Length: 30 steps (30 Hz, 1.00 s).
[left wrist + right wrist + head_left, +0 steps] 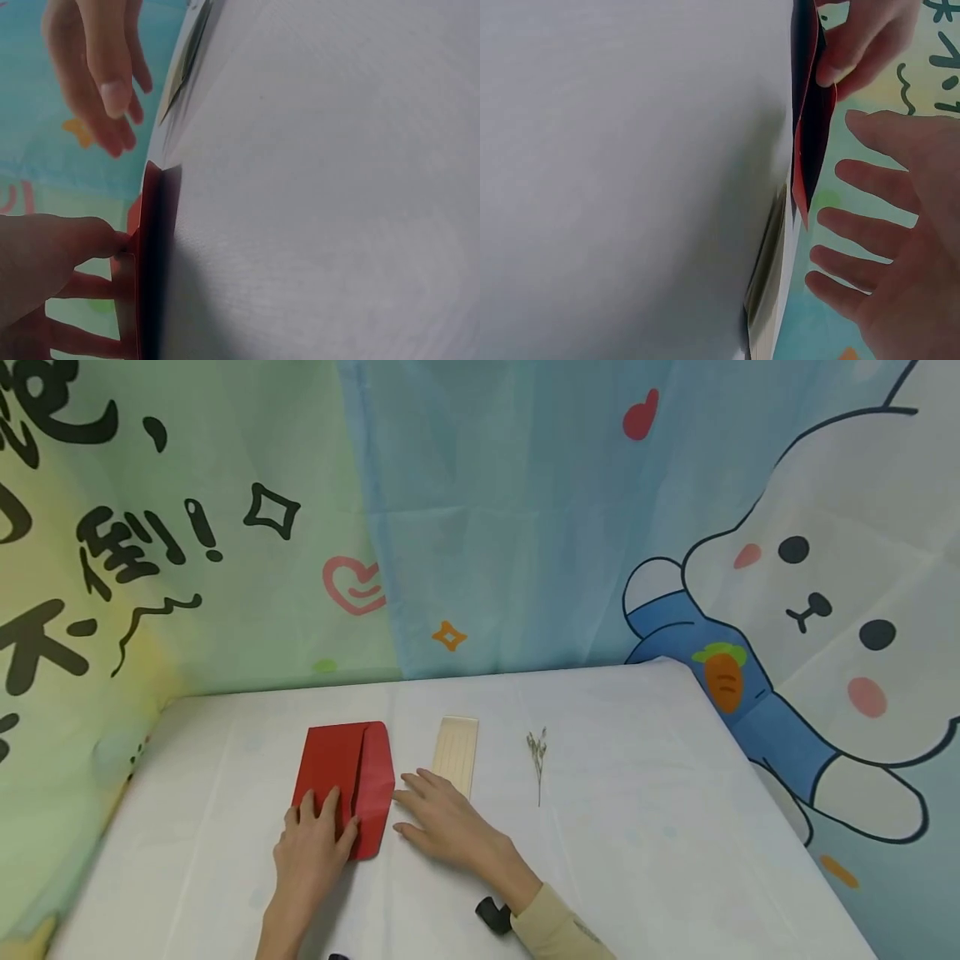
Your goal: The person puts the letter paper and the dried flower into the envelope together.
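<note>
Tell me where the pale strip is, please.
In the head view, the pale strip lies on the white tabletop between the red envelope, left, and the dried sprig, right, with the right hand in front of its near end.

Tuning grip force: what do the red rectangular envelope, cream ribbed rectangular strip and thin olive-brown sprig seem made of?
Red envelope: likely stiff paper, smooth, low sheen; crisp fold, thin edges.
Cream strip: maybe paper or thin wood; matte, fine lengthwise lines fit both.
Olive-brown sprig: probably dried plant; dull finish, wiry stem, small tufted heads.
</note>
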Motion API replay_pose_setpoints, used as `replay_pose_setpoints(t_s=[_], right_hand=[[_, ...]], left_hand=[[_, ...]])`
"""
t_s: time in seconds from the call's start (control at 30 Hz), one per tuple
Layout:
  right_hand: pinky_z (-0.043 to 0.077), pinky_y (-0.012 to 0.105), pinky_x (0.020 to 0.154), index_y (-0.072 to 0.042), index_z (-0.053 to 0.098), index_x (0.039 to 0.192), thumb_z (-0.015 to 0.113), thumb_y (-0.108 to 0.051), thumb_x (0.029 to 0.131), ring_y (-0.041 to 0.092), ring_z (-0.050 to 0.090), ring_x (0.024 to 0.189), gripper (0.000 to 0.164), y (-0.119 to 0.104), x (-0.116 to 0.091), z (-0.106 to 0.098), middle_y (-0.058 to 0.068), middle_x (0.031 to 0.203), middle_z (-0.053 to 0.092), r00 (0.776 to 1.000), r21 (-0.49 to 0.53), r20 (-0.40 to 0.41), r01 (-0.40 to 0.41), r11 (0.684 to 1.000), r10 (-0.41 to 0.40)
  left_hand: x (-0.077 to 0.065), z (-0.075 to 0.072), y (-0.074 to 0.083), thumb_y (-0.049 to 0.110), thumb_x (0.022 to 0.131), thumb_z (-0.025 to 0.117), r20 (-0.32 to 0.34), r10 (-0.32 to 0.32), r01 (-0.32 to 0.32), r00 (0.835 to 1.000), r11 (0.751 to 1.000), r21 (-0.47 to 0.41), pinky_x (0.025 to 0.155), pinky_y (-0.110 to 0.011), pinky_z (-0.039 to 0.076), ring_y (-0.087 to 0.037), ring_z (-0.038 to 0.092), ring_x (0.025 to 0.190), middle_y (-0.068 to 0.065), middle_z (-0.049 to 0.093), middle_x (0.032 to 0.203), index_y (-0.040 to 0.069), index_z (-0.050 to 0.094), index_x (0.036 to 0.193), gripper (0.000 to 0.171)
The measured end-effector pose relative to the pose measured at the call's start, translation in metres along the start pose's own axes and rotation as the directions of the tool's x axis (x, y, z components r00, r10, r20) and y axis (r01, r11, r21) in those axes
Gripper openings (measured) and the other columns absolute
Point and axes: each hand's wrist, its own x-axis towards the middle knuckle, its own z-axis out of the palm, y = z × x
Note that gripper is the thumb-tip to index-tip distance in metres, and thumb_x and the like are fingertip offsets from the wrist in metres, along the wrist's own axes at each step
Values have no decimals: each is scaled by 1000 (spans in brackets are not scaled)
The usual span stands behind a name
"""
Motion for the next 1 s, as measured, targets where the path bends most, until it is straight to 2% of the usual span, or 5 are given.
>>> replay_pose_setpoints(t_s=[0.27, 0.57, 0.8, 1.0], right_hand=[[41, 41, 119, -8, 63, 137, 67, -28, 101, 34, 52, 141, 41, -6, 14, 4, 14, 147, 58, 999, -8, 42, 12, 1000, -12], [46, 27, 113, -4, 65, 134, 65, -27, 102, 22, 53, 138, 39, -13, 26, 11, 11, 144, 59, 997, -78, 53, 62, 995, -58], [42, 27, 116, -4, 60, 142, 63, -27, 104, 21, 50, 143, 45, -19, 33, 14, 11, 152, 55, 985, -74, 171, 33, 997, -19], [43, 27, 115, -3, 63, 138, 64, -25, 103, 22, 52, 141, 41, -20, 37, 17, 11, 149, 58, 982, -86, 187, 42, 995, -26]], left_hand=[[2, -2, 1, 29, 95, 71, -7, 10, -10, 1000, 1000, -1, 84, -70, 55, -57, 49, 124, -36, 49, 140, 0, 54, 144, 60], [1, -1, 0, 30, 96, 70, 2, 2, -2, 1000, 1000, -6, 85, -70, 55, -56, 49, 125, -36, 49, 142, 0, 54, 144, 59], [0, -1, -1, 29, 96, 70, -2, -3, 3, 1000, 1000, -9, 84, -69, 55, -55, 49, 125, -36, 49, 142, 1, 54, 144, 58], [-1, -3, -1, 28, 96, 70, -6, 7, -7, 1000, 1000, -15, 85, -70, 55, -56, 50, 124, -37, 49, 141, -1, 54, 144, 58]])
